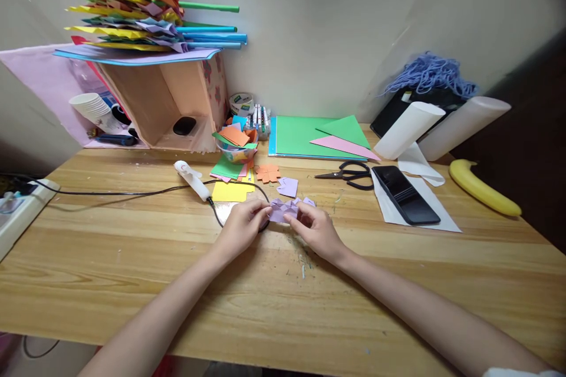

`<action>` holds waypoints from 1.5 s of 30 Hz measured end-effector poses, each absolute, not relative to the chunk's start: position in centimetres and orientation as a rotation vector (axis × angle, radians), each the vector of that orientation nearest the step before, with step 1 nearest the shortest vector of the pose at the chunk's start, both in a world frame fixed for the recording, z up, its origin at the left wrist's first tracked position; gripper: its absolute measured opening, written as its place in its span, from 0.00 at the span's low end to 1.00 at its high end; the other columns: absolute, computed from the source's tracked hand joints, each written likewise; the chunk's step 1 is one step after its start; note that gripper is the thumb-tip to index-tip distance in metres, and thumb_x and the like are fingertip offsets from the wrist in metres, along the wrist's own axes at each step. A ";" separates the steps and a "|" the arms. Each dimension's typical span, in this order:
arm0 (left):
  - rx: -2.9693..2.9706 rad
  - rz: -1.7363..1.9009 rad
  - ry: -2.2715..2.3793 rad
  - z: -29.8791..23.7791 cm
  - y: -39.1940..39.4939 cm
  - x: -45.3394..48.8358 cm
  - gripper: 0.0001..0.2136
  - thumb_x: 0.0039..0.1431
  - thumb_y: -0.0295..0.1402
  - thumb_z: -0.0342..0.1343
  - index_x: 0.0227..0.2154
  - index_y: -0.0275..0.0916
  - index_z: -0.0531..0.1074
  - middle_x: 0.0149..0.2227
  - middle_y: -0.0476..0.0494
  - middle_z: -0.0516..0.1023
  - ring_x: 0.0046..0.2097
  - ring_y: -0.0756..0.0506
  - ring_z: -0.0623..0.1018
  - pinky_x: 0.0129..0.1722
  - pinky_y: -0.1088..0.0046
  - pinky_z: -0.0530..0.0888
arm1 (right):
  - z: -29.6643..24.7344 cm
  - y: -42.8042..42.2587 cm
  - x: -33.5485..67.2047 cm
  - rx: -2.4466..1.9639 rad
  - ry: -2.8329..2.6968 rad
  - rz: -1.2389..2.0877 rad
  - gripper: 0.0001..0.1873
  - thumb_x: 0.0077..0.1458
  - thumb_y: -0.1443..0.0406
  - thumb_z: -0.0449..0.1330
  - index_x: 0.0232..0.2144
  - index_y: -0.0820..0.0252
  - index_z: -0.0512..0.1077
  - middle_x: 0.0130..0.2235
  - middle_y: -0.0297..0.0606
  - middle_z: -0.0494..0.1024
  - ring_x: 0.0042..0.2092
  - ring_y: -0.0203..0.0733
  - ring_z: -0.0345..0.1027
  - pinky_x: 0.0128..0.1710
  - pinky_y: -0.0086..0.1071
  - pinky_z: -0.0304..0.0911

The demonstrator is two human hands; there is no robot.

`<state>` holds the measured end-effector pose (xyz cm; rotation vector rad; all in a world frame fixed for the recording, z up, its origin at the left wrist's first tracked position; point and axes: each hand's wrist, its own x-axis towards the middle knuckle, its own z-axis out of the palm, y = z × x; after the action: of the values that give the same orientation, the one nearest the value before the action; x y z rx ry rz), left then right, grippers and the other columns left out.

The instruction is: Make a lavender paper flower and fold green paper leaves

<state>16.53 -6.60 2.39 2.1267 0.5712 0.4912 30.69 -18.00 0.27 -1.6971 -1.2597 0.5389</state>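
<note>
A folded piece of purple paper (283, 211) is pinched at its two sides, between my left hand (247, 219) and my right hand (319, 228), just above the wooden table. Its upper edge looks notched. Another purple paper piece (288, 187) lies right behind it, and part of one more shows past my right fingers. An orange notched paper piece (267, 173) rests farther back. Left of my left hand lies a white glue gun (193, 181), its black cord looping behind that hand. Yellow paper (232, 191) sits beside the glue gun.
Black-handled scissors (349, 174), a phone (405, 194) on white paper and a banana (485, 188) lie to the right. Green sheets (305, 135) lie at the back. A bowl of paper scraps (237, 150) stands by an open box (168, 94) topped with paper crafts.
</note>
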 end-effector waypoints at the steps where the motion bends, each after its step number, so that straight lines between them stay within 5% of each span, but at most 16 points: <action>1: 2.177 0.489 0.558 2.5 -6.5 16.5 0.12 0.59 0.34 0.45 0.26 0.36 0.70 0.23 0.49 0.69 0.27 0.51 0.67 0.29 0.77 0.62 | 0.2 -18.0 30.7 -1.695 -1.251 0.541 0.15 0.52 0.60 0.55 0.19 0.60 0.60 0.20 0.28 0.59 0.23 0.31 0.52 0.22 0.26 0.47; 7: 2.225 0.634 0.634 2.9 -6.0 16.3 0.10 0.58 0.35 0.47 0.29 0.37 0.72 0.30 0.46 0.74 0.33 0.49 0.71 0.34 0.75 0.65 | -0.1 -18.0 30.8 -1.634 -1.107 0.665 0.12 0.52 0.57 0.54 0.30 0.61 0.69 0.26 0.35 0.73 0.27 0.36 0.64 0.25 0.27 0.57; 14: 1.770 0.903 0.920 2.2 -4.4 16.3 0.10 0.53 0.35 0.51 0.33 0.36 0.73 0.32 0.44 0.76 0.33 0.48 0.73 0.32 0.76 0.67 | -0.4 -16.9 33.1 -1.523 -1.024 0.726 0.16 0.51 0.55 0.55 0.34 0.61 0.72 0.32 0.39 0.76 0.34 0.42 0.70 0.32 0.33 0.64; 19: 1.719 1.003 1.065 1.7 -3.3 16.0 0.08 0.50 0.26 0.44 0.26 0.37 0.69 0.27 0.50 0.71 0.30 0.50 0.69 0.29 0.77 0.63 | -0.7 -16.2 35.5 -1.452 -0.873 0.686 0.16 0.50 0.55 0.55 0.36 0.60 0.71 0.37 0.39 0.75 0.37 0.42 0.69 0.37 0.33 0.64; 25: 1.766 0.932 1.062 2.0 -3.6 16.1 0.14 0.53 0.33 0.47 0.14 0.38 0.55 0.16 0.54 0.55 0.22 0.52 0.59 0.22 0.77 0.56 | -0.4 -16.5 35.0 -1.467 -0.918 0.709 0.15 0.52 0.56 0.53 0.22 0.61 0.66 0.21 0.31 0.66 0.24 0.33 0.58 0.24 0.27 0.56; 31: 1.853 0.653 0.742 1.9 -5.5 17.0 0.11 0.51 0.41 0.54 0.28 0.37 0.72 0.29 0.46 0.73 0.30 0.49 0.70 0.29 0.76 0.64 | 0.4 -17.1 33.2 -1.461 -0.978 0.745 0.20 0.54 0.57 0.51 0.15 0.60 0.59 0.19 0.29 0.58 0.24 0.32 0.52 0.25 0.27 0.51; 45: 1.801 0.436 0.600 2.2 -7.5 17.5 0.09 0.50 0.35 0.55 0.25 0.34 0.75 0.25 0.46 0.75 0.29 0.49 0.71 0.28 0.76 0.66 | 0.8 -17.6 31.3 -1.459 -1.089 0.739 0.17 0.54 0.58 0.53 0.18 0.61 0.65 0.22 0.31 0.59 0.25 0.33 0.53 0.25 0.27 0.51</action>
<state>17.47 -7.48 2.23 1.8014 0.6000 0.4362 31.35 -17.65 0.76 -1.4585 -1.0891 0.7394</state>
